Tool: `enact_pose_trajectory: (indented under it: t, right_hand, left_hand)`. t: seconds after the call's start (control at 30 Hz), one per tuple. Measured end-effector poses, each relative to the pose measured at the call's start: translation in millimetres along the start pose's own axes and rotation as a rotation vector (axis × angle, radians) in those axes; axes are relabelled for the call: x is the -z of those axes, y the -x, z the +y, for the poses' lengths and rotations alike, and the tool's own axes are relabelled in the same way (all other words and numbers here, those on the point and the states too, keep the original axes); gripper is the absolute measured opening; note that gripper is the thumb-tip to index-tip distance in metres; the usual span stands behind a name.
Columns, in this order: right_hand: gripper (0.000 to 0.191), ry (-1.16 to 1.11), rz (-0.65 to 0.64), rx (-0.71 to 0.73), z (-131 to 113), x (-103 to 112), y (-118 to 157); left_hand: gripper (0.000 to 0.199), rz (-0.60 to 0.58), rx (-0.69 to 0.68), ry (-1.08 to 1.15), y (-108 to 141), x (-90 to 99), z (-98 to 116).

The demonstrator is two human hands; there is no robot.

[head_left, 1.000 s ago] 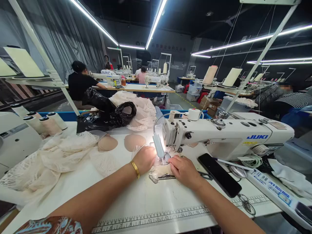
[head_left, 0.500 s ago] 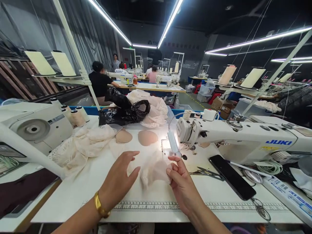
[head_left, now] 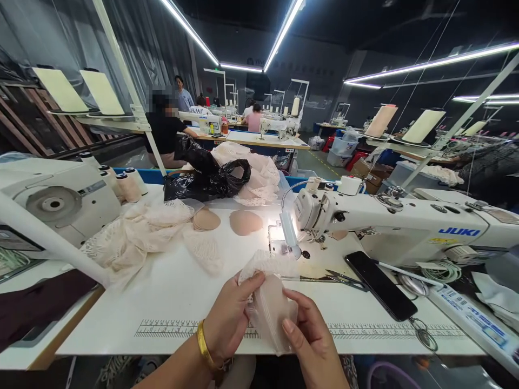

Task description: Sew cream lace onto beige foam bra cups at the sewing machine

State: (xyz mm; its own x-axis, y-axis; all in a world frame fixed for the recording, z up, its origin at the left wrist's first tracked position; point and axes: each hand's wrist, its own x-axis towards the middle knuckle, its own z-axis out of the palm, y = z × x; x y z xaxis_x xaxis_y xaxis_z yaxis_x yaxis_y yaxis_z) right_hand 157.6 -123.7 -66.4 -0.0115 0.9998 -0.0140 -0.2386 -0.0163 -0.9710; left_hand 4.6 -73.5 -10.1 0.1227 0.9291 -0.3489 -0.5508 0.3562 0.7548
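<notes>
A sheer cream lace fabric piece point(head_left: 270, 305) is held between both hands above the table's front edge. My left hand point(head_left: 233, 310) pinches its upper left side, thumb on top; a gold bracelet is on that wrist. My right hand point(head_left: 306, 329) grips the fabric's right side between thumb and fingers. Behind them lie a beige oval pad point(head_left: 246, 222), a tan round piece point(head_left: 206, 219) and a small lace piece point(head_left: 205, 251). The sewing machine's lit needle area point(head_left: 279, 237) is just beyond my hands.
The white JUKI machine point(head_left: 397, 219) fills the right. Scissors point(head_left: 346, 280) and a black phone point(head_left: 381, 285) lie before it. Cream fabric point(head_left: 141, 237) is heaped left, a black plastic bag point(head_left: 206, 181) behind. A printed ruler point(head_left: 162, 328) runs along the front edge. People sit farther back.
My left hand has moved right and closed on the fabric. My right hand has come slightly lower with it. The small lace piece on the table is now uncovered.
</notes>
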Motion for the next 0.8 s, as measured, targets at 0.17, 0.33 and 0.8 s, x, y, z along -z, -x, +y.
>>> enact_pose_trajectory:
  t: [0.17,0.33,0.8]
  right_hand:
    - [0.046,-0.037,0.084,0.003,-8.0,3.0,-8.0]
    - [0.043,-0.109,0.127,-0.040,-1.7,3.9,-9.5]
    - [0.038,0.056,0.046,0.034,12.8,21.0,-12.3]
  left_hand:
    - [0.027,0.059,0.200,0.148,2.4,-4.3,0.4]
    - [0.023,-0.063,0.217,0.204,3.4,4.6,3.6]
    - [0.033,-0.135,0.117,0.041,7.8,2.7,8.7]
